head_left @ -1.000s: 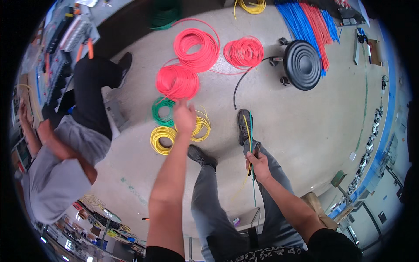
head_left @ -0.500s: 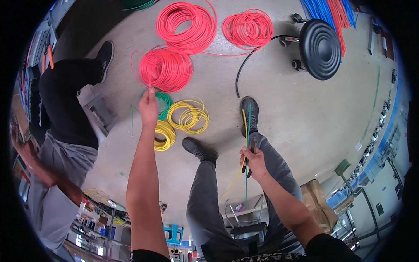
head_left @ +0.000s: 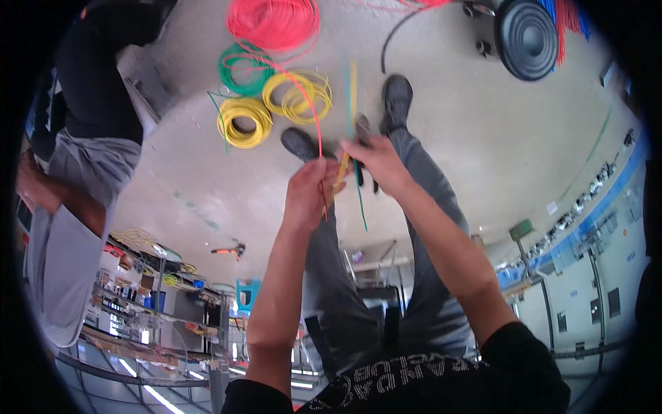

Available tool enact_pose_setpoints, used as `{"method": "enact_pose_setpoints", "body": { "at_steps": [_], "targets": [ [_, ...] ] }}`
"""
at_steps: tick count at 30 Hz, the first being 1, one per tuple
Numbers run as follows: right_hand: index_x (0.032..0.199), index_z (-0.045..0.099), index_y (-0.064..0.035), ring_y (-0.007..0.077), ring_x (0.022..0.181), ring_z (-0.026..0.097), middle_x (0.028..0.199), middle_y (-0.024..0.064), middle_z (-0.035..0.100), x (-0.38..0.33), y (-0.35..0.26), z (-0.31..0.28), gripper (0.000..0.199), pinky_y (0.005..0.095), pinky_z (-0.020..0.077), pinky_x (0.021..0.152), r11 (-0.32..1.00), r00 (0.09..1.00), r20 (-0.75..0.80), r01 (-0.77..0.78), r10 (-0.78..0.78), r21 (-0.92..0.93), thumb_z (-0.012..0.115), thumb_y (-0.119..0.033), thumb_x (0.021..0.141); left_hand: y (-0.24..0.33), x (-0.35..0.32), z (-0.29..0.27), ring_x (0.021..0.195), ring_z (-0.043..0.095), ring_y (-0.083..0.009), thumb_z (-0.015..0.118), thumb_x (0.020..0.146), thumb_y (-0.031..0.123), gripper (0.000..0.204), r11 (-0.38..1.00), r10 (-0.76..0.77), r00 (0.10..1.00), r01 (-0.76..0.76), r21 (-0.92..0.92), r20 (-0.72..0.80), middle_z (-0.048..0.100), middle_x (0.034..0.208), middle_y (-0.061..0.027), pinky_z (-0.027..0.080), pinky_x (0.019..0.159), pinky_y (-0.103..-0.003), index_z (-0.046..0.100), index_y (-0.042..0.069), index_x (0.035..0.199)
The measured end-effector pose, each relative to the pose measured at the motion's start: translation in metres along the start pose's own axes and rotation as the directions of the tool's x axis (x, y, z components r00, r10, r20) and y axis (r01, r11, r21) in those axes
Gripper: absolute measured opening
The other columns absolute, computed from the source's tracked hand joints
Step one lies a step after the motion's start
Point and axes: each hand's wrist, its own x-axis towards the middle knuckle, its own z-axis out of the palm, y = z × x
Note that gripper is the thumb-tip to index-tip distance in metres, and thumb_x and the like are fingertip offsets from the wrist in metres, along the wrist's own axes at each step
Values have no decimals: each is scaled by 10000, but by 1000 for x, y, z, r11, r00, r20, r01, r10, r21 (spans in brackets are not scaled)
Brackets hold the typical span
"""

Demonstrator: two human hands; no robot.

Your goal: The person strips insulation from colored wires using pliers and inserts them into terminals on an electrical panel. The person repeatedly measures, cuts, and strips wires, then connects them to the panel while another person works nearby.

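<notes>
My left hand (head_left: 309,190) and my right hand (head_left: 376,162) meet in front of me above my knees. The left pinches a thin red wire (head_left: 312,110) that runs up to the red wire coil (head_left: 274,22) on the floor. The right grips a small bundle of yellow and green wires (head_left: 353,96) that sticks up and hangs down past its fingers. The two hands nearly touch, with the wires side by side between them.
Two yellow wire coils (head_left: 243,121) and a green coil (head_left: 241,67) lie on the concrete floor beyond my shoes (head_left: 396,96). A black round speaker-like unit (head_left: 527,38) sits far right. Another person (head_left: 83,138) stands at my left. Shelving with parts (head_left: 145,290) is behind.
My left hand has drawn back from the coils on the floor, bringing the red wire to my right hand. The right hand kept its bundle of wires.
</notes>
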Motion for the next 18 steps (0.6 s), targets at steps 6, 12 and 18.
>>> {"method": "enact_pose_setpoints", "body": {
  "at_steps": [6,12,18],
  "targets": [
    [827,732,15,108,632,589,710,32,661,-2,-17,34,320,280,479,591,996,999,-38,2,-5,-91,750,-293,913,22,-31,5,1068,700,-292,487,1080,275,345,993,-39,997,30,117,68,680,1193,-170,584,915,-438,581,-11,1248],
    [755,708,32,133,562,571,651,55,641,-21,-37,49,306,306,472,542,968,993,-93,42,-66,-247,755,-239,889,37,-65,6,1102,694,-329,484,1082,288,383,976,-103,976,62,210,190,674,1209,-202,587,916,-452,571,-48,1244],
    [808,706,56,182,589,607,711,102,669,-37,-56,75,220,342,492,558,995,985,-154,65,-75,-72,723,-152,878,21,-101,16,1038,682,-251,511,1072,328,373,987,7,990,-29,156,140,683,1069,-123,578,905,-418,619,-17,1165]
  ]
}}
